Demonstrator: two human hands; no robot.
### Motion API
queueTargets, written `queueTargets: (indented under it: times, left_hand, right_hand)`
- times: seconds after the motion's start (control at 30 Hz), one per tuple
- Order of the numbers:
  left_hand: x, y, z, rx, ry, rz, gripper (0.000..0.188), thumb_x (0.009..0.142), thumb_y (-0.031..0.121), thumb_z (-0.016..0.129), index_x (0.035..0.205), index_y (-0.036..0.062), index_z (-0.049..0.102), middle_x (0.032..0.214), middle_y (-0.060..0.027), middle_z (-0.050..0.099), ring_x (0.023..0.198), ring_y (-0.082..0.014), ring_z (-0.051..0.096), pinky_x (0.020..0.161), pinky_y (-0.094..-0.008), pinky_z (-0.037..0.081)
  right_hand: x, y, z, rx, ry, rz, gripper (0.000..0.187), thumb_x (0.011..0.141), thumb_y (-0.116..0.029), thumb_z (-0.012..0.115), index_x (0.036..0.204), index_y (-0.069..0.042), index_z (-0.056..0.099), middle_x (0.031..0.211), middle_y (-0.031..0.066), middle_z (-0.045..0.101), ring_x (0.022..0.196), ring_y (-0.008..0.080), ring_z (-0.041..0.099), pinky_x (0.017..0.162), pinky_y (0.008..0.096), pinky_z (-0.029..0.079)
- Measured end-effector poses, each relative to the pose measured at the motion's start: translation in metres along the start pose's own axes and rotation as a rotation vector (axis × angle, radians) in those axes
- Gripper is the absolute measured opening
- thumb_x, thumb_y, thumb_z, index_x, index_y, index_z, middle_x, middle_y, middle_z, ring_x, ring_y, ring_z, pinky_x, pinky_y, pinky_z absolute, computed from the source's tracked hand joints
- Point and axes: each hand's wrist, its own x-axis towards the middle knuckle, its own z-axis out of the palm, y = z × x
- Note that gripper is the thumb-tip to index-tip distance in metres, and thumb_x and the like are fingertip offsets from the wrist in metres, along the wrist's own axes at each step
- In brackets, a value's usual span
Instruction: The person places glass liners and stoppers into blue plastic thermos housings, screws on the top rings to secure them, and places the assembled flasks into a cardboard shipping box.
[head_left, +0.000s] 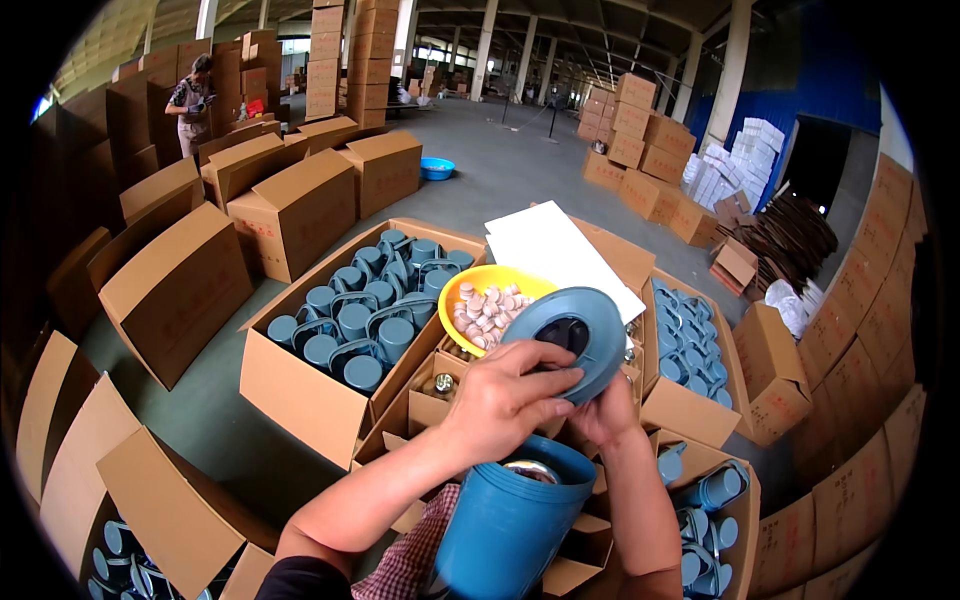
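Left hand closed over the near edge of a blue-grey round lid, fingers curled on its rim; right hand gripping the same lid from below, mostly hidden behind it. Lid held tilted, underside toward the camera, dark opening in its middle showing, probably so the inside can be reached or checked. Directly below, a blue flask body standing upright between the forearms, mouth open with a shiny liner visible, close enough for the lid to come straight down. Just behind the lid, a yellow bowl of small pinkish round parts, within easy reach. To the left, an open carton packed with blue handled flasks; to the right, another carton of blue parts under a white sheet. No proper surface seen, only cartons on a grey concrete floor. Beyond, a warehouse with stacked brown boxes, a blue basin, and a person working far left.
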Motion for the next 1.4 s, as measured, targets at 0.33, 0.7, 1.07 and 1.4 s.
queueTargets:
  times: [0.33, 0.7, 1.07, 1.4]
  left_hand:
    - [-0.038, -0.015, -0.038, -0.471, 0.244, -0.124, 0.022, 0.080, 0.011, 0.055, 0.083, -0.0084, 0.065, 0.084, -0.0194, 0.065, 0.075, -0.0254, 0.062, 0.072, -0.0315, 0.049]
    - [-0.043, -0.001, -0.011, -0.493, -0.094, 0.013, 0.024, 0.077, 0.020, 0.059, 0.074, -0.0033, 0.064, 0.079, -0.0178, 0.065, 0.066, -0.0255, 0.058, 0.062, -0.0337, 0.047]
    - [-0.045, 0.042, -0.029, 0.242, -0.378, 0.047, 0.055, 0.057, 0.044, 0.078, 0.087, 0.0018, 0.062, 0.082, -0.0097, 0.061, 0.071, -0.0259, 0.061, 0.059, -0.0324, 0.051]
    - [-0.056, 0.026, -0.027, 0.210, -0.393, 0.017, 0.040, 0.061, 0.034, 0.075, 0.083, 0.0042, 0.060, 0.072, -0.0073, 0.055, 0.062, -0.0259, 0.057, 0.052, -0.0341, 0.046]
  right_hand:
    - [-0.007, 0.040, -0.071, -0.018, -0.160, -0.360, 0.029, 0.091, -0.024, 0.048, 0.108, -0.001, 0.051, 0.116, 0.0206, 0.057, 0.107, 0.0262, 0.056, 0.091, 0.0396, 0.045]
    - [-0.025, 0.088, -0.053, -0.025, -0.232, -0.752, 0.042, 0.090, -0.044, 0.041, 0.069, -0.007, 0.047, 0.071, 0.0077, 0.048, 0.073, 0.0222, 0.048, 0.090, 0.0440, 0.041]
    - [-0.073, 0.067, -0.017, -0.826, 0.151, -0.997, 0.057, 0.087, -0.057, 0.044, 0.072, -0.002, 0.051, 0.071, 0.0099, 0.052, 0.068, 0.0206, 0.049, 0.067, 0.0332, 0.040]
    - [-0.065, 0.087, -0.038, -0.512, 0.153, -0.781, 0.044, 0.092, -0.045, 0.047, 0.081, -0.002, 0.053, 0.071, 0.0085, 0.055, 0.067, 0.0168, 0.052, 0.069, 0.0316, 0.043]
